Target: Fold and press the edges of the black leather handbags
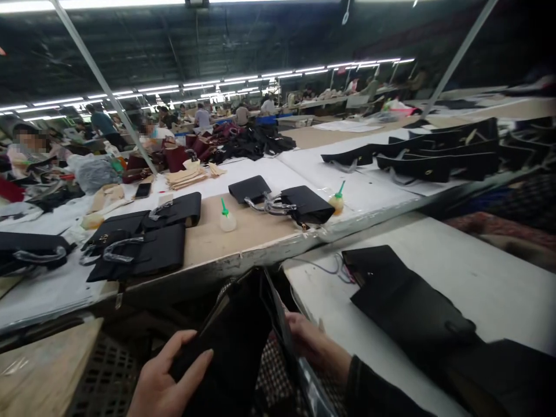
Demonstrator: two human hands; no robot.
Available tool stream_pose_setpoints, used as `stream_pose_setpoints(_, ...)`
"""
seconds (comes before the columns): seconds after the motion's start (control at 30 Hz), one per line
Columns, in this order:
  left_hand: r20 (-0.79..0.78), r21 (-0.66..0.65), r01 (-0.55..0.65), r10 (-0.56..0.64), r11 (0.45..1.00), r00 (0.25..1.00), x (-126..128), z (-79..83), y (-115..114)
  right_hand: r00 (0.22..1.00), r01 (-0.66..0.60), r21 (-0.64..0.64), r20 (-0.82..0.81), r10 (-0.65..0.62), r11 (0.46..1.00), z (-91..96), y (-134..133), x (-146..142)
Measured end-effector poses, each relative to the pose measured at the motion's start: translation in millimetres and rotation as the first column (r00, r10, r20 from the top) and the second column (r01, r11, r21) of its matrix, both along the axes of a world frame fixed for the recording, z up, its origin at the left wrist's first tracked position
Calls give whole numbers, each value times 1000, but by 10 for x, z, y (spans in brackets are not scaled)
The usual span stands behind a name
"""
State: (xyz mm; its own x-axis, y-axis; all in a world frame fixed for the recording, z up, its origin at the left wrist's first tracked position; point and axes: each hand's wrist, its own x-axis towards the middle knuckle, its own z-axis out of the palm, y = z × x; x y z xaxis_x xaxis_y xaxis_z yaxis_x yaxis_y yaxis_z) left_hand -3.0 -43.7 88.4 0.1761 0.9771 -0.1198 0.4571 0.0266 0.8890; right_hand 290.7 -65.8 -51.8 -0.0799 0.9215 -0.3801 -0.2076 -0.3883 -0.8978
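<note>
I hold a black handbag (243,336) upright in front of me, below the edge of the white table (469,278). My left hand (167,376) grips its left side, thumb across the front panel. My right hand (313,344) holds the bag's right side near the open mouth, fingers partly hidden behind it. Flat black bag pieces (399,301) lie on the table just right of my hands.
Across a gap, a long bench (226,231) carries more black handbags (143,243), a bag with wrapped handles (299,205), and two glue bottles (226,219) with green tips. Stacked black pieces (434,156) sit at the far right. People work at the back left.
</note>
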Motion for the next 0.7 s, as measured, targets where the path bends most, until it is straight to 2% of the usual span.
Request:
stream_pose_setpoints(0.07,-70,4,33,-32,999,997,-52,11,12,997,58,6,59,-58,998,87,112,243)
stream_pose_setpoints(0.13,-118,-26,63,-66,998,991,-41,-46,12,961,146,186,206,-184,972,366,232,442)
stream_pose_setpoints(0.17,-130,-49,70,-76,996,989,-18,-89,6,944,114,313,261,-201,943,555,304,484)
stream_pose_setpoints(0.23,-136,-96,53,-65,994,989,34,-173,-13,925,-136,536,371,-88,833,945,478,420)
stream_pose_setpoints(0.27,-134,-112,33,-48,993,990,51,-206,-22,904,-288,589,427,12,755,1110,577,322)
stream_pose_setpoints(0.33,-138,-125,-2,-16,992,990,48,-240,-31,806,-558,587,552,214,587,1318,787,52)
stream_pose_setpoints(0.4,-152,-138,-10,-11,990,988,-4,-240,-31,693,-714,536,635,342,451,1351,989,-220)
stream_pose_setpoints(0.47,-151,-190,4,-33,982,988,-88,-223,-31,601,-797,470,676,426,378,1268,1160,-415)
stream_pose_setpoints(0.5,-139,-220,7,-39,976,990,-132,-215,-34,567,-822,434,689,452,369,1212,1229,-478)
stream_pose_setpoints(0.57,-87,-260,-12,-11,966,996,-214,-209,-48,528,-842,365,708,469,396,1115,1330,-545)
stream_pose_setpoints(0.63,-28,-271,-58,53,961,998,-280,-214,-67,512,-843,314,718,472,436,1067,1385,-568)
stream_pose_setpoints(0.7,22,-284,-100,111,954,994,-337,-224,-77,505,-845,291,709,492,448,1056,1410,-582)
